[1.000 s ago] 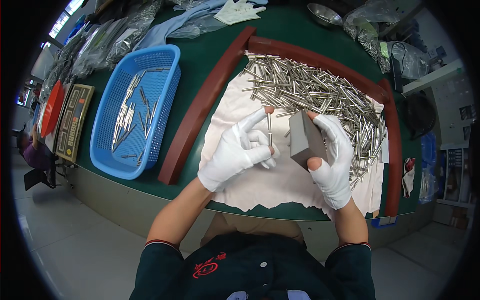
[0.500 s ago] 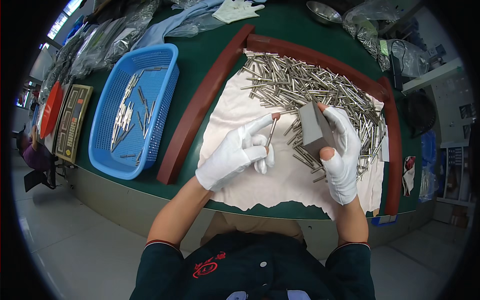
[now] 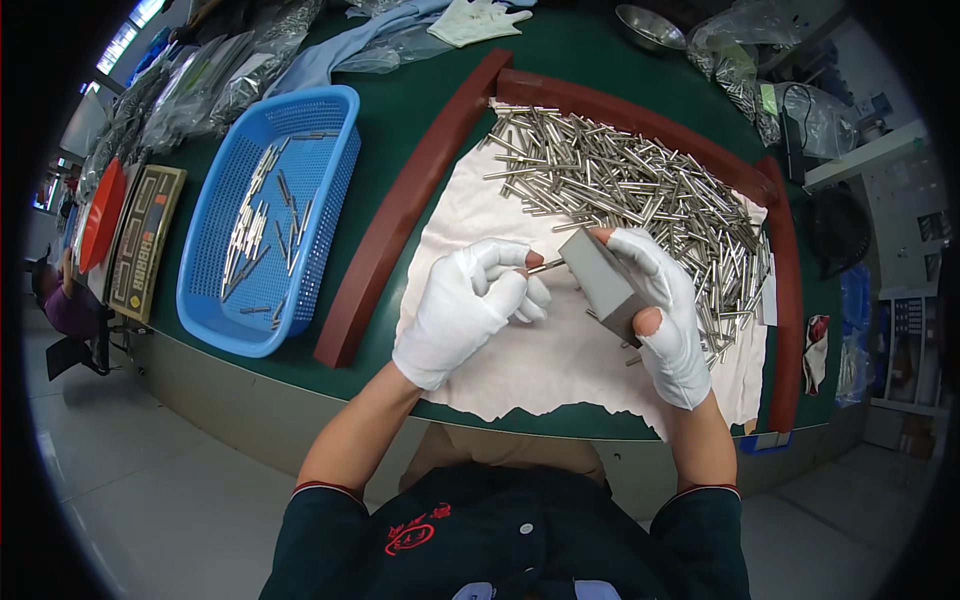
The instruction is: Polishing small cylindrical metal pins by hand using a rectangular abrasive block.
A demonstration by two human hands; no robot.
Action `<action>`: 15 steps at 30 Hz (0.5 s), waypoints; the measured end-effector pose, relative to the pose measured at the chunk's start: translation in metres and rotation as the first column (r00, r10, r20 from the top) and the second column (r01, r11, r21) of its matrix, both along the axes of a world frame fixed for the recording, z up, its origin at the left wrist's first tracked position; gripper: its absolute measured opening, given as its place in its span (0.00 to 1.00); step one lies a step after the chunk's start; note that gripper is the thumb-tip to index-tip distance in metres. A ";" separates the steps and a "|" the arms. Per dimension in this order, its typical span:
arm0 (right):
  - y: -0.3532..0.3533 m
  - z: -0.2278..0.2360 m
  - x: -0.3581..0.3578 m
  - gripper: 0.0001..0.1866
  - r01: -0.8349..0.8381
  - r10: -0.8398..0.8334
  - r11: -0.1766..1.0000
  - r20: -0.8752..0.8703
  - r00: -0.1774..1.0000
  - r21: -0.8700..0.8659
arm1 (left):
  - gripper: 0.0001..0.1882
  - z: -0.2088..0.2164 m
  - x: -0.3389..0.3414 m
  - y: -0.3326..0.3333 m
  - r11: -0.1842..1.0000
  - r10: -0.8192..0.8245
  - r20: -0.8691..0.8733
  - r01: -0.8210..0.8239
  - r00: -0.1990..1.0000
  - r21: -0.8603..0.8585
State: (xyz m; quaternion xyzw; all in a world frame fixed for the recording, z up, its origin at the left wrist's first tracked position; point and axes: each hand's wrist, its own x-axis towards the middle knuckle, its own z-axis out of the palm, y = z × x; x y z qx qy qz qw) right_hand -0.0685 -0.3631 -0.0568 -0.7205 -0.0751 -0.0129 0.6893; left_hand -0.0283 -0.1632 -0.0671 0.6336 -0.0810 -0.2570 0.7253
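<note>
My left hand (image 3: pixel 465 308), in a white glove with bare fingertips, pinches a thin metal pin (image 3: pixel 547 266) between thumb and forefinger. The pin points right, and its far end meets or nearly meets the left side of a grey rectangular block (image 3: pixel 604 278). Gloved the same way, my right hand (image 3: pixel 668 310) grips that block between thumb and fingers, tilted above the cloth. Behind and to the right of the block lies a big heap of metal pins (image 3: pixel 640 185) on a pale pink cloth (image 3: pixel 455 225).
Dark red wooden bars (image 3: pixel 400 235) frame the cloth on three sides. Left of them stands a blue plastic basket (image 3: pixel 345 150) holding some pins. Plastic bags, a white glove (image 3: pixel 478 22) and a metal bowl (image 3: pixel 650 27) lie at the back. A person (image 3: pixel 68 300) sits far left.
My left hand has turned the pin from upright to nearly level, pointing at the block. My right hand has brought the block left and tilted it over.
</note>
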 end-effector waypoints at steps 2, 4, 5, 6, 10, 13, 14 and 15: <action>0.001 0.001 -0.001 0.45 0.014 -0.014 1.000 0.000 1.000 0.010 | 0.11 -0.003 0.000 -0.001 0.999 0.044 0.034 -0.043 0.998 -0.016; 0.002 0.002 -0.001 0.44 -0.030 0.031 1.000 -0.034 0.999 0.006 | 0.11 -0.008 -0.001 -0.001 0.992 0.127 0.114 -0.127 0.985 -0.008; 0.003 0.002 -0.001 0.44 -0.032 0.032 0.999 -0.034 0.999 0.007 | 0.11 -0.008 -0.002 -0.001 0.992 0.128 0.114 -0.128 0.985 -0.007; 0.004 0.001 -0.002 0.44 -0.042 0.044 0.998 -0.049 0.998 0.046 | 0.11 -0.008 -0.003 -0.002 0.987 0.162 0.145 -0.163 0.976 -0.008; 0.010 0.001 -0.006 0.44 -0.088 0.105 0.985 -0.106 0.989 0.147 | 0.08 -0.015 -0.004 -0.002 0.960 0.274 0.292 -0.279 0.916 -0.025; 0.013 0.003 -0.006 0.44 -0.106 0.123 0.985 -0.125 0.984 0.134 | 0.06 -0.019 -0.003 -0.001 0.918 0.247 0.605 -0.383 0.757 0.105; 0.013 0.002 -0.007 0.43 -0.103 0.117 0.988 -0.119 0.986 0.115 | 0.06 -0.019 -0.004 -0.002 0.918 0.246 0.605 -0.382 0.757 0.104; 0.013 -0.001 -0.006 0.42 -0.044 0.045 0.999 -0.036 0.998 0.018 | 0.05 -0.019 -0.005 -0.003 0.912 0.249 0.647 -0.399 0.720 0.093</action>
